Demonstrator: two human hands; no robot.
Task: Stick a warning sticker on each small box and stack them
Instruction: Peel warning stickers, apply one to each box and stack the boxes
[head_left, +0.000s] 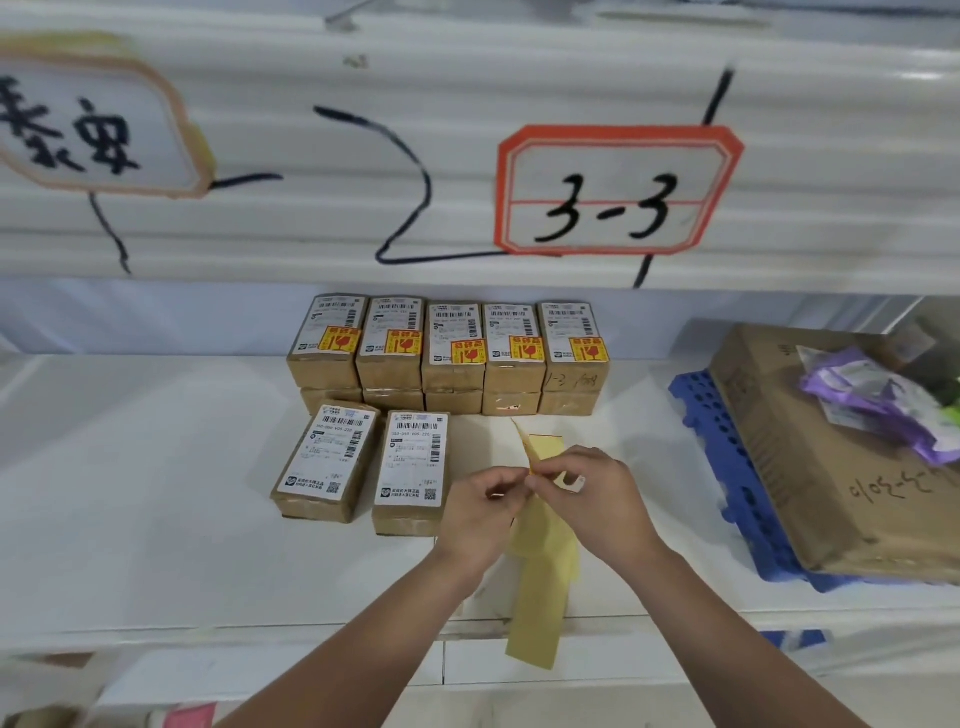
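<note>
Peeling step: my left hand (480, 506) and right hand (587, 493) pinch the sticker strip (545, 571); next, I judge, label a bare box (413, 460).

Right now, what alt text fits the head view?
The left hand and right hand pinch a yellow paper sticker strip over a white shelf. Two unstickered brown cardboard boxes lie before a two-high row, its top boxes stickered.

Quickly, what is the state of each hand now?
Left hand: pinches the sticker strip.
Right hand: pinches the same strip near its top.
</note>
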